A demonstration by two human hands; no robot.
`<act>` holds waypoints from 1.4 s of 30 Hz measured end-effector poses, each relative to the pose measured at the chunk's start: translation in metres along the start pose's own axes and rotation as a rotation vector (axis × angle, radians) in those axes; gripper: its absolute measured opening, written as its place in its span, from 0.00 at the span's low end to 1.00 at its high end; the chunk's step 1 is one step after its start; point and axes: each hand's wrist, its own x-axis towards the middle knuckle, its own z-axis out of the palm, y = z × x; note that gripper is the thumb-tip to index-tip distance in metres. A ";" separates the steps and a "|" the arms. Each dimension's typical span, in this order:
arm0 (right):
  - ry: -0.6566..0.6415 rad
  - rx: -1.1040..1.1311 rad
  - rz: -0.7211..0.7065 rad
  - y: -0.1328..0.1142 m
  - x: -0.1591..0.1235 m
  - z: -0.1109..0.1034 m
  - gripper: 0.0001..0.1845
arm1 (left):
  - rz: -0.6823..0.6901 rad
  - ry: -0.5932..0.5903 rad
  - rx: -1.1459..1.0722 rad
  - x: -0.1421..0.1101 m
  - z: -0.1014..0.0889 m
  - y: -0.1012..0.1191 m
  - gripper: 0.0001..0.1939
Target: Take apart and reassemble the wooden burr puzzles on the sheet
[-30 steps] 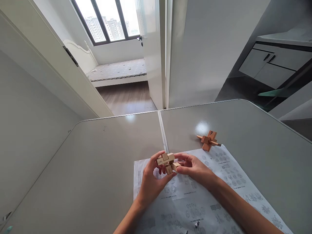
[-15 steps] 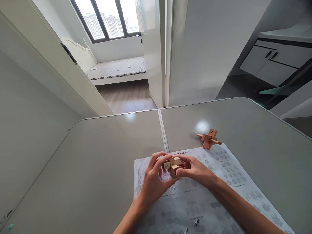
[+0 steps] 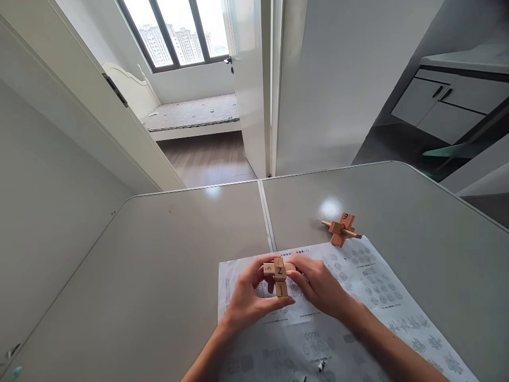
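A light wooden burr puzzle (image 3: 280, 272), its interlocking blocks marked with figures such as 3, 2 and 1, is held between both hands above a printed sheet. My left hand (image 3: 248, 292) grips it from the left, thumb under the lowest block and fingers over the top and behind. From the right, my right hand (image 3: 318, 281) pinches the block end that sticks out sideways. Part of that block is hidden by the fingers. Beyond the hands, a darker wooden puzzle (image 3: 341, 229) with a thin stick through it lies at the sheet's upper edge.
The printed instruction sheet (image 3: 382, 329), covered with small diagrams, lies under the hands on a grey table (image 3: 139, 276). A metal seam (image 3: 266, 215) divides the tabletop. Small dark scraps (image 3: 321, 365) lie on the sheet. Past the table are an open door (image 3: 250, 90) and a bed (image 3: 194, 112).
The wooden puzzle has been turned so its numbered faces point toward me. My right hand's fingers have shifted from the lower block to the side block end.
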 end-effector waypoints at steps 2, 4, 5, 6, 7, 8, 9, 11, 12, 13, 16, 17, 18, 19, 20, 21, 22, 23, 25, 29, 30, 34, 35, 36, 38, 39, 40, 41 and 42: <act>-0.017 0.041 0.038 -0.003 0.001 0.002 0.27 | 0.022 0.015 0.023 0.000 0.000 0.001 0.34; -0.036 0.128 0.097 -0.007 0.002 0.004 0.30 | 0.052 0.040 0.069 -0.001 0.000 0.002 0.34; -0.052 0.193 0.140 -0.009 0.003 0.005 0.32 | 0.074 0.059 0.105 -0.001 0.000 0.002 0.34; -0.076 0.266 0.193 -0.011 0.004 0.005 0.34 | 0.100 0.083 0.151 -0.001 0.000 0.002 0.34; -0.109 0.348 0.257 -0.012 0.005 0.005 0.35 | 0.128 0.111 0.204 -0.001 0.000 0.002 0.34; -0.155 0.434 0.329 -0.014 0.006 0.004 0.36 | 0.157 0.137 0.258 -0.001 0.000 0.002 0.35; -0.208 0.517 0.400 -0.015 0.007 0.003 0.37 | 0.184 0.154 0.306 -0.001 0.000 0.002 0.35; -0.306 0.640 0.510 -0.018 0.009 -0.003 0.38 | 0.221 0.165 0.365 -0.002 0.001 0.001 0.36; -0.340 0.678 0.541 -0.020 0.010 -0.007 0.39 | 0.225 0.161 0.377 -0.002 0.001 0.000 0.36; -0.360 0.696 0.555 -0.022 0.011 -0.011 0.39 | 0.220 0.149 0.379 -0.002 0.002 -0.001 0.36; -0.354 0.725 0.590 -0.030 0.010 -0.020 0.38 | 0.189 0.112 0.335 -0.002 0.002 -0.004 0.38; -0.311 0.739 0.616 -0.032 0.008 -0.022 0.38 | 0.190 0.105 0.306 -0.002 0.002 -0.004 0.40; -0.251 0.755 0.647 -0.033 0.005 -0.023 0.37 | 0.198 0.105 0.271 -0.001 0.001 -0.005 0.42; -0.180 0.771 0.680 -0.034 0.001 -0.023 0.37 | 0.207 0.114 0.237 -0.001 0.001 -0.005 0.44; -0.121 0.792 0.711 -0.032 -0.005 -0.022 0.37 | 0.213 0.128 0.205 0.000 0.000 -0.004 0.45; -0.088 0.815 0.739 -0.030 -0.013 -0.022 0.37 | 0.211 0.143 0.180 0.000 -0.001 -0.004 0.44; -0.044 0.840 0.772 -0.026 -0.021 -0.021 0.38 | 0.202 0.161 0.162 0.000 -0.002 -0.003 0.41; 0.000 0.875 0.824 -0.022 -0.030 -0.021 0.38 | 0.187 0.177 0.150 0.000 -0.002 -0.003 0.37; 0.106 0.953 0.915 -0.012 -0.050 -0.022 0.38 | 0.153 0.202 0.140 0.000 -0.004 -0.002 0.29; 0.337 1.029 1.017 0.000 -0.084 -0.033 0.31 | 0.064 0.237 0.179 0.000 -0.004 0.000 0.25; 0.381 1.045 1.024 0.002 -0.090 -0.037 0.29 | 0.042 0.246 0.193 0.000 -0.004 0.000 0.25; 0.481 1.086 1.013 0.011 -0.108 -0.048 0.25 | 0.002 0.273 0.195 0.001 -0.003 0.004 0.24; 0.484 1.092 1.008 0.016 -0.111 -0.051 0.24 | 0.000 0.280 0.188 0.001 -0.003 0.004 0.24; 0.480 1.102 1.000 0.020 -0.113 -0.053 0.24 | -0.001 0.286 0.182 0.001 -0.003 0.005 0.24; 0.476 1.128 0.979 0.028 -0.115 -0.058 0.23 | 0.003 0.297 0.169 0.001 -0.004 0.004 0.23; 0.486 1.146 0.965 0.032 -0.114 -0.060 0.23 | 0.008 0.301 0.162 0.001 -0.004 0.004 0.22; 0.485 1.168 0.956 0.035 -0.112 -0.062 0.23 | 0.014 0.307 0.150 0.001 -0.004 0.003 0.22; 0.498 1.194 0.944 0.037 -0.110 -0.064 0.23 | 0.019 0.316 0.136 0.001 -0.004 0.002 0.21; 0.515 1.223 0.941 0.038 -0.108 -0.066 0.22 | 0.022 0.323 0.121 0.002 -0.005 0.001 0.20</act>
